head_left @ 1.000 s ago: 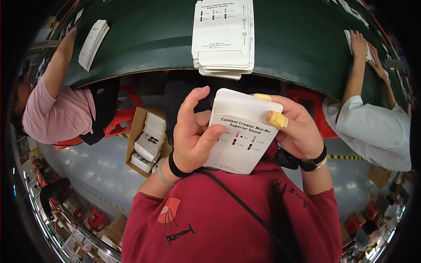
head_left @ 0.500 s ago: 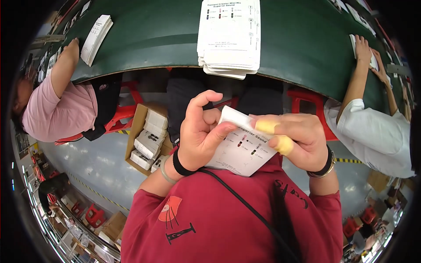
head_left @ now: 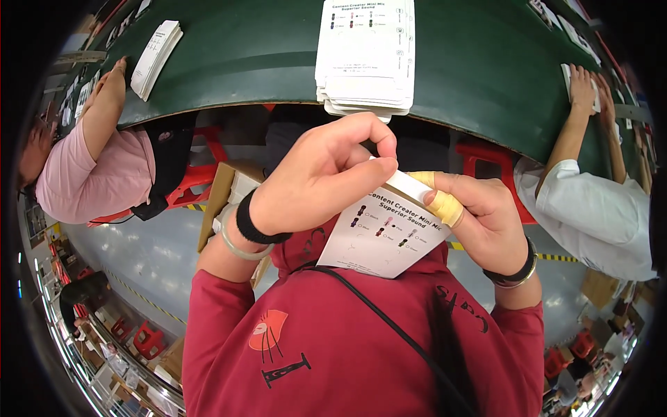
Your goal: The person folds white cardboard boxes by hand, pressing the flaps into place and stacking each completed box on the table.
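A white printed cardboard box (head_left: 372, 243) with small coloured pictures is in front of my chest, its narrow end up. A white flap (head_left: 408, 186) shows along its upper end. My left hand (head_left: 323, 174) is closed, thumb and curled forefinger meeting at the box's upper left corner. With yellow tape round two of its fingertips, my right hand (head_left: 486, 219) pinches the upper right corner. The fingers behind the box are hidden. Beyond my hands, a stack of white printed flat cartons (head_left: 365, 52) lies on the green table (head_left: 236, 62).
An open brown carton (head_left: 217, 201) holding white boxes stands at my left, partly behind my forearm. Another stack of white cartons (head_left: 154, 59) lies on the table's left. A person in pink (head_left: 104, 163) sits left, one in white (head_left: 590, 215) right, near red stools (head_left: 479, 163).
My left hand has moved up and right to the box's upper end, and the forearm now covers more of the brown carton. My right hand keeps its hold with a small shift.
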### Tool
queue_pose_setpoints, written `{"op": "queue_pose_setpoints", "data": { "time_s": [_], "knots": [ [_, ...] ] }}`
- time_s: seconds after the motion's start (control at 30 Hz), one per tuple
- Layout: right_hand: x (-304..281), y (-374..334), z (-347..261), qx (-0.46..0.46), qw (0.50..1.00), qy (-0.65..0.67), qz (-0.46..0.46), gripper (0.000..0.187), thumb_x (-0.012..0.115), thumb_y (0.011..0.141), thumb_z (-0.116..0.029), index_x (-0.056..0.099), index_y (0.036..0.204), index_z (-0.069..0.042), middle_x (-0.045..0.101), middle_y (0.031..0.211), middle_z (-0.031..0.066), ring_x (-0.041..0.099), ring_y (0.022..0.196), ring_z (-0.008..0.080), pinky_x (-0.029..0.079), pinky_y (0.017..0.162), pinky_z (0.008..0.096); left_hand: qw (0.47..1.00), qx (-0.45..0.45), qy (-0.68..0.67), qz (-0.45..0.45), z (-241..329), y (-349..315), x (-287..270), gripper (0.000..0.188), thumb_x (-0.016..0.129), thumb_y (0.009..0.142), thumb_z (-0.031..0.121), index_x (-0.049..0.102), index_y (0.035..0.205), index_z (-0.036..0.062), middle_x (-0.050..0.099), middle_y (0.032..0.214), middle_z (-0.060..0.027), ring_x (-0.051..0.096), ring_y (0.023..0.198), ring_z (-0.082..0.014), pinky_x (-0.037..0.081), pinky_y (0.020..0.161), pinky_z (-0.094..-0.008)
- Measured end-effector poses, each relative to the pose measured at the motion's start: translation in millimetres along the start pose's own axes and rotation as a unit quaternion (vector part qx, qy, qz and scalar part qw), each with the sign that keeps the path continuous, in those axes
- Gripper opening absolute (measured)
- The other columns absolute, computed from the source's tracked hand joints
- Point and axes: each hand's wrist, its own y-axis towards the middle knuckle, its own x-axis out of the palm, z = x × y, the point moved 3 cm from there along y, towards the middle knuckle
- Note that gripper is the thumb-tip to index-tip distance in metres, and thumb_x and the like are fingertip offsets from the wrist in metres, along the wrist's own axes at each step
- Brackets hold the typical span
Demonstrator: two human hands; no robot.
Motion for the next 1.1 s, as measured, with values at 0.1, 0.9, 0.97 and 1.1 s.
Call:
{"op": "queue_pose_setpoints", "data": {
  "time_s": [0.1, 0.9, 0.97, 1.1],
  "knots": [
    [0, 0, 0, 0.008, 1.0, 0.021, 0.003, 0.025, 0.061, 0.097, -0.01, 0.068, 0.117, 0.001, 0.072, 0.084, 0.0062, 0.065, 0.073, 0.0076, 0.049, 0.062, 0.0225, 1.0, 0.011, -0.008, -0.005, -1, 0, 2, 0.008, 0.057, 0.095, 0.002, 0.052, 0.102, 0.0031, 0.051, 0.078, 0.0052, 0.041, 0.065, 0.0009, 0.032, 0.057, -0.0178],
    [14, 2, 20, 0.105, 0.964, 0.24, 0.051, 0.012, 0.063, 0.094, -0.001, 0.052, 0.101, -0.001, 0.069, 0.092, 0.006, 0.064, 0.083, 0.0056, 0.05, 0.071, 0.0209, 0.989, 0.0, -0.143, 0.023, -41, 5, -8, 0.01, 0.058, 0.096, 0.004, 0.049, 0.092, 0.0057, 0.053, 0.079, 0.0042, 0.046, 0.068, 0.0002, 0.038, 0.059, -0.0188],
    [13, 4, 23, 0.123, 0.963, 0.234, 0.061, 0.013, 0.065, 0.093, -0.001, 0.053, 0.099, -0.002, 0.067, 0.088, 0.0029, 0.062, 0.078, 0.0039, 0.048, 0.067, 0.0189, 0.981, -0.043, -0.191, -0.012, -46, 13, -12, 0.011, 0.059, 0.096, 0.002, 0.049, 0.091, 0.0045, 0.053, 0.079, 0.0032, 0.046, 0.068, -0.0003, 0.039, 0.059, -0.0194],
    [10, 6, 18, 0.113, 0.956, 0.267, 0.032, 0.01, 0.062, 0.095, -0.001, 0.053, 0.1, 0.0, 0.069, 0.094, 0.0069, 0.064, 0.085, 0.0052, 0.05, 0.071, 0.0203, 0.997, 0.073, -0.012, 0.002, -30, 2, -14, 0.012, 0.06, 0.095, 0.002, 0.05, 0.089, 0.0032, 0.055, 0.08, 0.0008, 0.05, 0.07, -0.0032, 0.041, 0.061, -0.0205]
  ]
}}
